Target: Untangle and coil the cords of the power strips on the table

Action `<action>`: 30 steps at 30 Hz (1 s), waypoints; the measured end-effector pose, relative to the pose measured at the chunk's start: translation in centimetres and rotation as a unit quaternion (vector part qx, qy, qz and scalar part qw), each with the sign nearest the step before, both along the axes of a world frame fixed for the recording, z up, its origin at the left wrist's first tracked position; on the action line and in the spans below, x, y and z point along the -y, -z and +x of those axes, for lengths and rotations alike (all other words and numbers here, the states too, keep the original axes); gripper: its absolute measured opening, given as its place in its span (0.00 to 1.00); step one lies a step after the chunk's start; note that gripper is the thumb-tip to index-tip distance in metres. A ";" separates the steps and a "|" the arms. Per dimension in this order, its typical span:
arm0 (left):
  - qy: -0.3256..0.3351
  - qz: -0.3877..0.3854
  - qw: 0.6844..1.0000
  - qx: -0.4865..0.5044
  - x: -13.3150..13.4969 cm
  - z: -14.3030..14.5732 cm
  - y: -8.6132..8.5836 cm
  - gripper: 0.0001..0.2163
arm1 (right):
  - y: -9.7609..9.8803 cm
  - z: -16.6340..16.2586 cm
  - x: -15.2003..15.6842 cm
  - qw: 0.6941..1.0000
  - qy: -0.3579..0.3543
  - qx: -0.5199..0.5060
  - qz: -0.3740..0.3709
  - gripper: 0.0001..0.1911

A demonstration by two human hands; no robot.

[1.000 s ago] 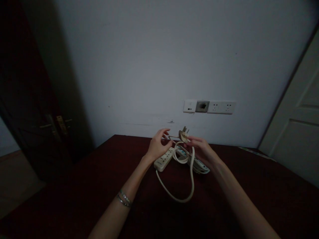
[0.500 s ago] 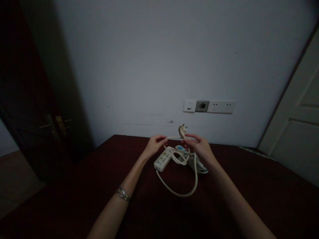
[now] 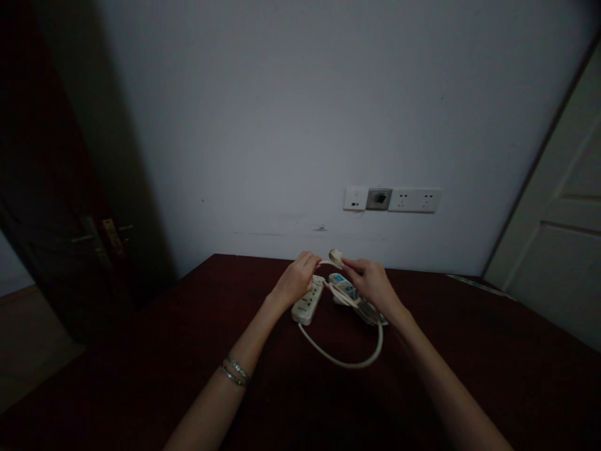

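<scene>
My right hand (image 3: pixel 370 283) pinches a white plug (image 3: pixel 335 256) near the base where its cord begins. To its left, my left hand (image 3: pixel 299 275) is closed on the white cord (image 3: pixel 327 262) a short way from the plug. Just under my left hand lies a white power strip (image 3: pixel 307 307) on the dark table, its far end partly covered by the fingers. A second power strip (image 3: pixel 344 285) with blue on its face lies below my right hand, partly hidden by coils of cord. One loop of cord (image 3: pixel 357 365) bows toward me from the first strip.
The dark red table (image 3: pixel 188 351) meets a pale wall (image 3: pixel 282 125). A row of wall sockets (image 3: pixel 413 200) sits above its back edge. A dark door (image 3: pixel 66 207) stands at left, and a white panelled door (image 3: pixel 563 238) at right.
The plug has dropped slightly and moved left, its prongs no longer visible. My left hand has moved right along the cord, and the coils beneath my right hand have shifted.
</scene>
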State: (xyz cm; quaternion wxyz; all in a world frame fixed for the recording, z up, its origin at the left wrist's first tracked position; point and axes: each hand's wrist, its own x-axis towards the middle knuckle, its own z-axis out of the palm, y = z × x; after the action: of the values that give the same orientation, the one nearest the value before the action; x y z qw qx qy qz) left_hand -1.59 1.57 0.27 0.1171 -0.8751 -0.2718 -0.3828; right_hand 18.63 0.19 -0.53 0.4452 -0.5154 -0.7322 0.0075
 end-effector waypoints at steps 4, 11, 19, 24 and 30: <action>-0.010 0.025 0.999 -0.019 0.1 -0.1 -0.1 0.09 | -0.8 0.3 0.7 0.998 -0.043 0.027 -0.045 0.18; 0.033 -0.013 0.999 0.013 -0.2 -0.2 0.1 0.10 | -1.5 0.4 1.5 0.972 -0.167 -0.050 -0.161 0.18; 0.102 -0.176 0.963 0.174 -2.0 -0.9 0.8 0.09 | -1.2 -0.6 2.1 0.947 -0.201 -0.144 -0.207 0.19; 0.135 -0.288 0.924 0.213 -2.3 -0.5 1.2 0.10 | -0.8 -1.0 2.4 0.907 -0.234 -0.221 -0.271 0.18; 0.153 -0.370 0.873 0.279 -2.3 1.1 1.9 0.10 | -0.5 -1.9 2.8 0.858 -0.311 -0.282 -0.295 0.16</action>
State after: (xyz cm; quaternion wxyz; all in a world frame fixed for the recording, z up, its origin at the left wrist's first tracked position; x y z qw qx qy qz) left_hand -0.51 3.84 -1.64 -0.3557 -0.7421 -0.2778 -0.4956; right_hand 16.70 -2.65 -0.02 0.4341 -0.3440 -0.6609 0.5064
